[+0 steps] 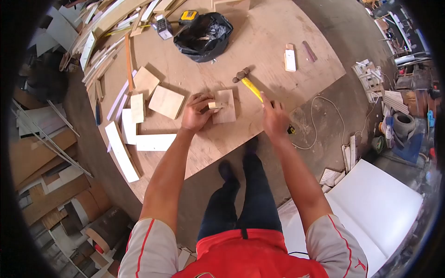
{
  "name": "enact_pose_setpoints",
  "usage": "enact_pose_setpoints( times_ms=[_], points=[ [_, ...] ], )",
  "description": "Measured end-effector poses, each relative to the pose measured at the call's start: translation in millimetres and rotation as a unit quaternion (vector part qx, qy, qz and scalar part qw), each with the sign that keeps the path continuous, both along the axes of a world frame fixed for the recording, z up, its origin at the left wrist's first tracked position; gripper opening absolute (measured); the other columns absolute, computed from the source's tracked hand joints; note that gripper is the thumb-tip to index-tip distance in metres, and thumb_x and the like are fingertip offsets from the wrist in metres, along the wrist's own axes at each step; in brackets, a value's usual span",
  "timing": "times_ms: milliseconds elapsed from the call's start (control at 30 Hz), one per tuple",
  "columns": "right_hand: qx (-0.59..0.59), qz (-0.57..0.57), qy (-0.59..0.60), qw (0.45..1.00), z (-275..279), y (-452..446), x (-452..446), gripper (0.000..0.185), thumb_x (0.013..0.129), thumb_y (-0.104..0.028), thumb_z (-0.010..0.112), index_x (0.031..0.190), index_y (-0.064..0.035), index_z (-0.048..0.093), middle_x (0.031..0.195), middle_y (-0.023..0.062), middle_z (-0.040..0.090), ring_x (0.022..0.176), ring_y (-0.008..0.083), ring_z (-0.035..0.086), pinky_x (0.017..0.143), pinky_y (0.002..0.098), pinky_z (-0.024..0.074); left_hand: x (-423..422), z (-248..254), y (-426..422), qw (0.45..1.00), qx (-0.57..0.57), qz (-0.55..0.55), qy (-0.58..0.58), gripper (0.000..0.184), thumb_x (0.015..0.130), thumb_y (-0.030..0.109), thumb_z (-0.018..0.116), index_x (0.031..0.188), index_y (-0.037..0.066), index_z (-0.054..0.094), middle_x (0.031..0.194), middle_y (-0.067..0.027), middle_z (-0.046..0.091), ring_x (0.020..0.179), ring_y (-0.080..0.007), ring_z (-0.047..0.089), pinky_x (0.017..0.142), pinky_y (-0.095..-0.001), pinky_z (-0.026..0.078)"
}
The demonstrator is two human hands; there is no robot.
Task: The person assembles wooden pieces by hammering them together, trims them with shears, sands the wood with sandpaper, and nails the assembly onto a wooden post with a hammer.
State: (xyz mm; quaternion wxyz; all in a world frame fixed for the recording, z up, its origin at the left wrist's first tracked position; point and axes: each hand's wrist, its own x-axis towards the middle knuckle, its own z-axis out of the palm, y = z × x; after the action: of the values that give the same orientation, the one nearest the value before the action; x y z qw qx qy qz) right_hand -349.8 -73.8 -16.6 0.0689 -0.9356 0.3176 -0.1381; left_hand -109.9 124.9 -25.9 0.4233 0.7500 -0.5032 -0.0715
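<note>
My right hand is closed around the yellow handle of a hammer. The hammer's dark metal head is raised over the table, beyond and to the right of the wood pieces. My left hand pinches a small wood block, which sits over a flat square of wood on the table. Whether a nail stands between the fingers is too small to tell. Two pale wood blocks, one larger and one smaller, lie left of my left hand.
A black plastic bag stands open at the back of the plywood table, near a yellow tape measure. Long wood strips pile up on the left. White-faced boards lie near the front edge. A white-topped block sits at right.
</note>
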Motion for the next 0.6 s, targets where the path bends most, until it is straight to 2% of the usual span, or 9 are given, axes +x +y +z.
enact_pose_setpoints(
  times_ms=[100, 167, 267, 300, 333, 367, 433, 533, 600],
  points=[
    [-0.050, 0.028, -0.068, 0.996, 19.3, -1.8, 15.8, 0.051, 0.096, -0.022, 0.071, 0.146, -0.0146, 0.063, 0.113, 0.0158, 0.065, 0.105, 0.0378, 0.064, 0.085, 0.0507, 0.0540, -3.6, 3.4, -1.1, 1.000, 0.014, 0.010, -0.011, 0.034, 0.072, 0.009, 0.088, 0.106, 0.007, 0.081, 0.119, -0.0086, 0.077, 0.119, -0.0339, 0.066, 0.102, -0.0435, 0.054],
    [0.104, 0.031, -0.065, 0.992, 19.7, 23.3, 23.3, 0.047, 0.092, -0.023, 0.075, 0.136, -0.0100, 0.067, 0.119, 0.0181, 0.063, 0.109, 0.0400, 0.063, 0.091, 0.0516, 0.0519, -8.3, 13.6, -2.1, 1.000, -0.001, 0.013, 0.011, 0.032, 0.075, 0.003, 0.085, 0.107, 0.005, 0.081, 0.117, -0.0122, 0.077, 0.113, -0.0348, 0.070, 0.096, -0.0422, 0.057],
    [0.253, 0.017, -0.075, 0.964, 3.1, 59.7, 37.9, 0.038, 0.092, -0.025, 0.077, 0.123, -0.0055, 0.069, 0.114, 0.0171, 0.068, 0.101, 0.0406, 0.067, 0.084, 0.0507, 0.0536, -31.2, 21.3, -4.1, 0.990, 0.029, 0.082, 0.110, 0.034, 0.077, -0.004, 0.080, 0.111, 0.003, 0.080, 0.120, -0.0176, 0.076, 0.106, -0.0337, 0.075, 0.091, -0.0399, 0.060],
    [0.345, -0.010, -0.053, 0.937, 4.0, 66.2, 42.2, 0.036, 0.093, -0.025, 0.077, 0.121, -0.0045, 0.069, 0.111, 0.0158, 0.069, 0.097, 0.0380, 0.068, 0.081, 0.0492, 0.0543, -40.8, 31.8, -3.5, 0.973, 0.052, 0.112, 0.197, 0.036, 0.077, -0.004, 0.081, 0.112, 0.003, 0.080, 0.120, -0.0168, 0.077, 0.108, -0.0309, 0.076, 0.092, -0.0386, 0.060],
    [0.432, -0.035, -0.030, 0.901, 2.1, 68.7, 44.3, 0.034, 0.093, -0.025, 0.077, 0.118, -0.0035, 0.069, 0.108, 0.0146, 0.071, 0.094, 0.0353, 0.070, 0.079, 0.0477, 0.0550, -45.6, 32.7, -2.5, 0.979, 0.044, 0.120, 0.161, 0.038, 0.077, -0.005, 0.082, 0.115, 0.002, 0.079, 0.125, -0.0172, 0.075, 0.114, -0.0298, 0.074, 0.094, -0.0383, 0.060],
    [0.530, -0.049, -0.084, 0.842, -2.5, 68.2, 43.4, 0.031, 0.095, -0.023, 0.076, 0.117, -0.0025, 0.069, 0.105, 0.0117, 0.071, 0.089, 0.0298, 0.069, 0.075, 0.0429, 0.0549, -50.3, 32.6, -2.2, 0.983, 0.036, 0.129, 0.124, 0.041, 0.078, -0.005, 0.083, 0.118, 0.001, 0.078, 0.130, -0.0175, 0.073, 0.119, -0.0286, 0.072, 0.097, -0.0379, 0.059],
    [0.698, -0.075, -0.184, 0.688, -2.5, 60.8, 43.5, 0.027, 0.099, -0.021, 0.075, 0.115, -0.0007, 0.068, 0.099, 0.0059, 0.071, 0.079, 0.0189, 0.068, 0.069, 0.0333, 0.0547, -63.2, 42.4, -5.6, 0.966, -0.043, 0.168, 0.193, 0.047, 0.079, -0.005, 0.085, 0.124, 0.000, 0.075, 0.144, -0.0180, 0.064, 0.128, -0.0282, 0.067, 0.101, -0.0385, 0.058],
    [0.789, -0.096, -0.182, 0.579, 55.9, 34.6, 43.4, 0.027, 0.096, -0.015, 0.078, 0.116, 0.0002, 0.069, 0.098, 0.0051, 0.072, 0.083, 0.0105, 0.066, 0.064, 0.0300, 0.0523, -80.5, 61.4, -11.8, 0.926, -0.123, 0.184, 0.307, 0.055, 0.080, -0.005, 0.087, 0.133, -0.001, 0.070, 0.160, -0.0184, 0.050, 0.139, -0.0287, 0.058, 0.108, -0.0398, 0.055],
    [0.791, -0.027, -0.156, 0.591, 70.5, 18.8, 44.4, 0.028, 0.096, -0.014, 0.077, 0.118, 0.0002, 0.068, 0.099, 0.0050, 0.072, 0.082, 0.0107, 0.065, 0.065, 0.0296, 0.0521, -92.5, 82.7, -23.1, 0.907, -0.150, 0.169, 0.354, 0.074, 0.082, -0.008, 0.084, 0.150, 0.004, 0.058, 0.166, -0.0169, 0.041, 0.141, -0.0282, 0.055, 0.112, -0.0400, 0.052]
  ],
)
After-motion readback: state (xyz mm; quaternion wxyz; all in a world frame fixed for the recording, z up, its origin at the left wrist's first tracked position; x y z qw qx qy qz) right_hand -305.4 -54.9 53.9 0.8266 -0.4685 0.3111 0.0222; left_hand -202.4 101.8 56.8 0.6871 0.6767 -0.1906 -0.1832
